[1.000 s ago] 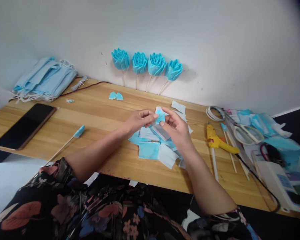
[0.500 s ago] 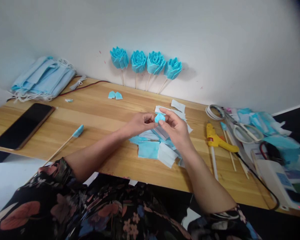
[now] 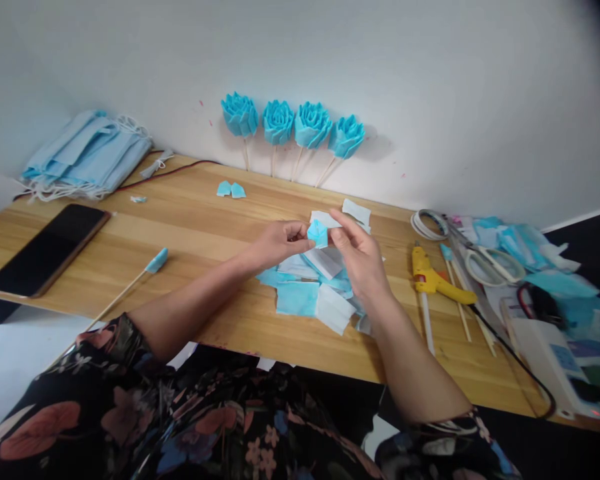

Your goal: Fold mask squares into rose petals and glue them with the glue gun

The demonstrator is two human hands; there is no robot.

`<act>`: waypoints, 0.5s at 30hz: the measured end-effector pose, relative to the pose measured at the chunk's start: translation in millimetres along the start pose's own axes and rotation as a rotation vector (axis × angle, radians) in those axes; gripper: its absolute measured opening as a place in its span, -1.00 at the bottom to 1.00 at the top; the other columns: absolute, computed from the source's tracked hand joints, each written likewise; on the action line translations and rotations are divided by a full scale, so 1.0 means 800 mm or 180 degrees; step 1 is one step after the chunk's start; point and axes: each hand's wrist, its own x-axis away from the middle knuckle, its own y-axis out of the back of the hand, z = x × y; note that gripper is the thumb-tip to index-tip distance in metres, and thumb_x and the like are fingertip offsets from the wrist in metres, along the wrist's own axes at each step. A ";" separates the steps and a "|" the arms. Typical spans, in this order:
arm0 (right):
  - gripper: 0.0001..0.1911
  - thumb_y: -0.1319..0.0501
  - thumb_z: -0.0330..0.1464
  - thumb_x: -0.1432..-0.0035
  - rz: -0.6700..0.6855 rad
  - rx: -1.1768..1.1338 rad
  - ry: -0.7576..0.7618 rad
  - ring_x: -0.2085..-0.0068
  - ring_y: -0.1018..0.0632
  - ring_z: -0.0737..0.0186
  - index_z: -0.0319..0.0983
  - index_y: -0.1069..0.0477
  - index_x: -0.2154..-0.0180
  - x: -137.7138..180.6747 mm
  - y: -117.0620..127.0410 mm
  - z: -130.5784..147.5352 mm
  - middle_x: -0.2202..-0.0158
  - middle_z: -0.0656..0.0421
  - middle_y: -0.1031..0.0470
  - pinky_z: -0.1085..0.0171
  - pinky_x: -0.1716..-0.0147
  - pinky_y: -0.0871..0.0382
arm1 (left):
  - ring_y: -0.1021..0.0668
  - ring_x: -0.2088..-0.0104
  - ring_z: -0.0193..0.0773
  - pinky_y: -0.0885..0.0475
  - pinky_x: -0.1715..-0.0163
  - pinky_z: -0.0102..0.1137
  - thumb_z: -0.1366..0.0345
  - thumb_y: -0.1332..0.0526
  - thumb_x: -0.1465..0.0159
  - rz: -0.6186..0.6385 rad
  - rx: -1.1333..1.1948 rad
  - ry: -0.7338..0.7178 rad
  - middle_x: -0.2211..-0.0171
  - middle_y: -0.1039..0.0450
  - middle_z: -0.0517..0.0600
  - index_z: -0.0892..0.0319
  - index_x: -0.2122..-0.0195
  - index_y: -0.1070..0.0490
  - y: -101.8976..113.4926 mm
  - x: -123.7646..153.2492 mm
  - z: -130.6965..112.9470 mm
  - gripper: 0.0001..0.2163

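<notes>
A small blue piece of mask fabric, folded to a point like a petal [image 3: 317,233], is pinched at its lower left between the thumb and fingers of my left hand [image 3: 286,240]. My right hand [image 3: 357,250] is at the petal's right edge, index finger stretched out and thumb apart from it; whether a fingertip still touches the fabric is hard to see. Below both hands lies a loose pile of cut blue and white fabric pieces [image 3: 297,298]. Two folded petals [image 3: 231,190] rest farther back on the wooden table [image 3: 190,220].
Several blue fabric roses [image 3: 279,123] on sticks lean against the wall. Stacked masks [image 3: 87,157], a phone [image 3: 47,250] and a blue-tipped stick [image 3: 156,261] are at left. A yellow glue gun [image 3: 423,270], scissors [image 3: 495,263], a tape roll [image 3: 430,225] and mask scraps [image 3: 565,283] crowd the right.
My right thumb has come off the petal's front and the right hand has shifted slightly right. The petal, kept in my left fingers, has moved a little left and shows more of its face.
</notes>
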 end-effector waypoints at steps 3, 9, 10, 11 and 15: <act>-0.58 -0.24 -0.10 -0.25 -0.0041 -0.0264 -0.0053 0.20 -0.55 0.21 -0.05 -0.47 -0.10 -0.002 0.001 0.002 0.25 0.17 -0.54 0.09 0.05 -0.46 | -0.25 0.52 -0.45 -0.12 0.49 -0.47 0.20 -0.31 -0.13 -0.0061 0.0117 0.0066 0.55 -0.20 -0.16 0.21 0.48 -0.30 -0.001 0.000 0.002 -0.76; -0.57 -0.34 -0.27 -0.11 -0.0044 -0.0267 0.0038 0.32 -0.48 0.31 -0.07 -0.49 -0.05 -0.004 -0.001 0.000 0.35 0.25 -0.47 0.24 0.25 -0.41 | -0.31 0.49 -0.43 -0.17 0.48 -0.47 0.18 -0.35 -0.11 -0.0131 0.0224 0.0033 0.52 -0.29 -0.13 0.23 0.46 -0.37 -0.001 -0.002 0.006 -0.76; -0.57 -0.32 -0.28 -0.12 -0.0060 -0.0246 0.0056 0.33 -0.47 0.31 -0.07 -0.48 -0.06 -0.004 -0.001 0.000 0.35 0.25 -0.46 0.24 0.27 -0.40 | -0.32 0.49 -0.43 -0.17 0.48 -0.47 0.17 -0.35 -0.11 -0.0097 0.0270 0.0018 0.52 -0.30 -0.13 0.23 0.45 -0.39 0.000 -0.003 0.007 -0.76; -0.57 -0.30 -0.29 -0.13 -0.0076 -0.0216 0.0081 0.33 -0.46 0.31 -0.07 -0.47 -0.07 -0.004 -0.002 0.000 0.35 0.25 -0.45 0.24 0.27 -0.40 | -0.32 0.49 -0.44 -0.18 0.48 -0.47 0.16 -0.36 -0.11 -0.0075 0.0312 0.0007 0.52 -0.31 -0.12 0.23 0.44 -0.41 0.000 -0.004 0.007 -0.76; -0.57 -0.27 -0.27 -0.16 -0.0101 -0.0129 0.0189 0.31 -0.46 0.29 -0.06 -0.45 -0.10 -0.003 -0.002 0.001 0.34 0.24 -0.43 0.23 0.27 -0.41 | -0.32 0.50 -0.45 -0.19 0.47 -0.47 0.17 -0.38 -0.10 -0.0100 0.0335 0.0034 0.52 -0.34 -0.12 0.24 0.39 -0.46 0.002 -0.006 0.009 -0.76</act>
